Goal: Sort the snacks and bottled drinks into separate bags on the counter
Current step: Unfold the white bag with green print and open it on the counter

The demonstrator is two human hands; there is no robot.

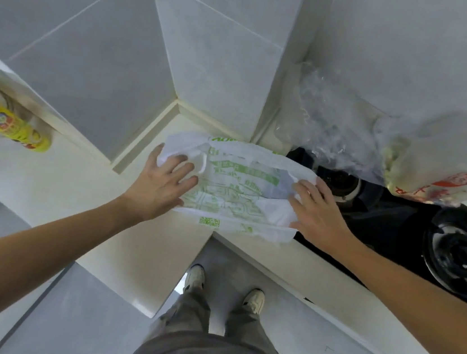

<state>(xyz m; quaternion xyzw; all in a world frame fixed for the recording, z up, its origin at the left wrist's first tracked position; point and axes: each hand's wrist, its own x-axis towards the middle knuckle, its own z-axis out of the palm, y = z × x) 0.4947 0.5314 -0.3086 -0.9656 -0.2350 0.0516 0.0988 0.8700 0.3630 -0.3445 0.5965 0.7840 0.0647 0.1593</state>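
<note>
A white bag [236,189] is seen flat in the counter [58,179] corner, long axis left to right — left hand [163,186] pressed open-fingered on one end, right hand [319,213] on the other, equally near.
</note>
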